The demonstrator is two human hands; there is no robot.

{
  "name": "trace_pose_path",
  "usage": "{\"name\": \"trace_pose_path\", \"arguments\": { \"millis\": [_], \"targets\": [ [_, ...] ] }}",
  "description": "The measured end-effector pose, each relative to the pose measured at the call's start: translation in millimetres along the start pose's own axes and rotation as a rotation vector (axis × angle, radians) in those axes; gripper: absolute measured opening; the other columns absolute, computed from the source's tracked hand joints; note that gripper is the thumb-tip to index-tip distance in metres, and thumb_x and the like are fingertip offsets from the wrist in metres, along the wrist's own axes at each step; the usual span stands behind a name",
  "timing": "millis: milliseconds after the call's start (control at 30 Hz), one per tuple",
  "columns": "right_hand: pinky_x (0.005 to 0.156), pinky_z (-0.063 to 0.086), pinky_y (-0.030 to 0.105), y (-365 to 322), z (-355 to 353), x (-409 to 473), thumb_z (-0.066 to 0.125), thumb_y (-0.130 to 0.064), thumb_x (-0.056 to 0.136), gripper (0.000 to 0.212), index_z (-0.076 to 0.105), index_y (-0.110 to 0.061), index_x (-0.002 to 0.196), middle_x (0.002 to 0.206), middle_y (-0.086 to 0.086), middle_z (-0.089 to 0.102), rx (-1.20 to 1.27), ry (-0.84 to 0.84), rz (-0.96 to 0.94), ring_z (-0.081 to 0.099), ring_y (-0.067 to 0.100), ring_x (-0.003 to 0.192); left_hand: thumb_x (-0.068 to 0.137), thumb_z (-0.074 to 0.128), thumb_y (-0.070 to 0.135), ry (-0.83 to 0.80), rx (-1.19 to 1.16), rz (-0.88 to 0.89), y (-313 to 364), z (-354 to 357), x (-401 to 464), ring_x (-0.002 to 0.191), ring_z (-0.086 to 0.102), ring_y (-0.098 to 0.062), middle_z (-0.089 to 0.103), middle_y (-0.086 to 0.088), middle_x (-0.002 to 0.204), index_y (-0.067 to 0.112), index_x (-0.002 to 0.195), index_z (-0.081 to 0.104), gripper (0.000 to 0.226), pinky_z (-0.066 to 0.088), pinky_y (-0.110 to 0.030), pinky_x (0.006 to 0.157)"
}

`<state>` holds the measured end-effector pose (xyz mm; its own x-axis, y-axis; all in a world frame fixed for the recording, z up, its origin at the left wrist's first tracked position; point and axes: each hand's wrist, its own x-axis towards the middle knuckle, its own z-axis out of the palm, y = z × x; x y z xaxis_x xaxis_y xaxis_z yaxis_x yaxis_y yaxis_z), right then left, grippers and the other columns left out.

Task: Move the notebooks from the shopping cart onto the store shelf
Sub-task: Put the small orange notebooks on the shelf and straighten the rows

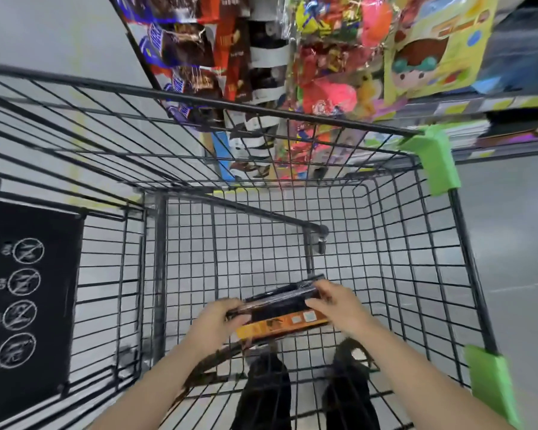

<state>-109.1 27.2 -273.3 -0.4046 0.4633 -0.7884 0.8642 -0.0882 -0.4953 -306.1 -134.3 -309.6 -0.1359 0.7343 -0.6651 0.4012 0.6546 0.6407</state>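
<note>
Both my hands are down inside the black wire shopping cart (385, 243). Between them is a small stack of notebooks (280, 308), dark covers on top and an orange-yellow cover underneath, seen mostly edge-on. My left hand (221, 321) grips the stack's left end, fingers curled round it. My right hand (333, 301) holds the right end, fingers over the top. The stack sits low near the cart's bottom grid; I cannot tell whether it rests on it. The store shelf (479, 103) runs along the upper right, with colourful flat items on it.
The cart has green plastic corner guards (435, 156) on its right side and a black panel with white warning symbols (25, 299) on the left. Hanging racks of chocolate bars (180, 57) and toy packets (333, 57) stand ahead. Grey floor shows on all sides.
</note>
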Motion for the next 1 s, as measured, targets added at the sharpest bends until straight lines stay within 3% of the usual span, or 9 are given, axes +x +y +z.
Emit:
{"name": "trace_pose_path", "arguments": {
  "millis": [67,167,233,367,500,667,800,900,1000],
  "targets": [
    [0.083,0.056,0.038,-4.9,-5.9,-5.9,0.058,-0.022,0.088,0.034,0.050,-0.037,0.117,0.114,-0.003,0.062,0.048,0.046,-0.050,0.063,0.014,0.098,0.090,0.057,0.029,0.098,-0.010,0.029,10.8,-7.6,2.8,0.099,0.057,0.001,0.061,0.015,0.112,0.034,0.118,0.059,0.029,0.044,-0.021,0.094],
    [0.070,0.057,0.023,-12.3,-15.9,-12.6,0.053,-0.019,0.091,0.037,0.048,-0.051,0.108,0.107,-0.007,0.062,0.102,0.128,-0.110,0.064,0.008,0.088,0.091,0.055,0.026,0.168,-0.082,0.114,32.3,-15.2,6.6,0.091,0.056,0.000,0.062,0.010,0.099,0.039,0.119,0.055,0.031,0.044,-0.017,0.084],
    [0.062,0.053,0.016,-17.9,-23.5,-16.2,0.051,-0.016,0.092,0.032,0.051,-0.047,0.101,0.105,-0.004,0.063,0.121,0.170,-0.127,0.062,0.005,0.083,0.089,0.058,0.025,0.225,-0.175,0.090,41.2,-14.3,10.7,0.088,0.057,-0.002,0.061,0.008,0.097,0.036,0.118,0.058,0.031,0.045,-0.015,0.081],
    [0.068,0.057,0.033,-13.1,-33.0,-20.9,0.049,-0.013,0.092,0.023,0.052,-0.033,0.104,0.094,-0.003,0.064,0.179,0.284,-0.095,0.064,0.015,0.080,0.078,0.071,0.034,0.361,-0.140,-0.097,35.0,-4.2,19.9,0.086,0.056,-0.009,0.057,0.002,0.115,0.024,0.128,0.048,0.056,0.047,-0.016,0.073],
    [0.053,0.044,0.012,4.1,-38.5,-13.4,0.049,-0.008,0.092,0.019,0.047,-0.017,0.108,0.089,0.002,0.061,0.228,0.417,-0.002,0.057,0.007,0.069,0.070,0.076,0.041,0.063,0.073,-0.217,16.1,14.3,27.3,0.118,0.050,-0.018,0.046,-0.001,0.133,0.018,0.134,0.041,0.077,0.044,-0.033,0.098],
    [0.046,0.036,0.011,15.4,-32.7,0.6,0.053,-0.013,0.090,0.015,0.044,-0.017,0.102,0.089,0.002,0.057,0.189,0.365,0.112,0.052,0.007,0.064,0.069,0.075,0.042,0.034,0.339,-0.182,16.0,27.6,34.6,0.098,0.057,-0.017,0.045,0.005,0.116,0.020,0.113,0.047,0.056,0.052,-0.037,0.076],
    [0.052,0.040,0.023,15.1,-29.3,5.5,0.052,-0.015,0.091,0.021,0.050,-0.012,0.112,0.098,0.007,0.061,0.277,0.334,0.139,0.056,0.013,0.066,0.075,0.072,0.033,0.090,0.270,-0.131,14.8,25.1,31.6,0.080,0.053,-0.017,0.051,0.006,0.095,0.022,0.091,0.043,0.035,0.040,-0.029,0.061],
    [0.045,0.043,0.019,10.0,-32.9,2.9,0.051,-0.012,0.091,0.017,0.057,-0.011,0.107,0.081,0.001,0.063,0.299,0.292,0.148,0.055,0.010,0.056,0.077,0.070,0.028,0.007,0.172,-0.106,14.2,15.1,28.7,0.078,0.055,-0.019,0.058,0.002,0.088,0.032,0.080,0.036,0.035,0.046,-0.034,0.067],
    [0.035,0.037,0.015,-2.9,-39.4,-7.7,0.052,-0.011,0.091,0.013,0.057,-0.007,0.102,0.068,-0.001,0.057,0.378,0.248,0.151,0.049,0.005,0.041,0.085,0.063,0.020,-0.183,0.109,-0.030,22.2,-0.2,21.1,0.103,0.057,-0.014,0.057,0.003,0.122,0.030,0.125,0.045,0.045,0.045,-0.023,0.086]
  ]
}}
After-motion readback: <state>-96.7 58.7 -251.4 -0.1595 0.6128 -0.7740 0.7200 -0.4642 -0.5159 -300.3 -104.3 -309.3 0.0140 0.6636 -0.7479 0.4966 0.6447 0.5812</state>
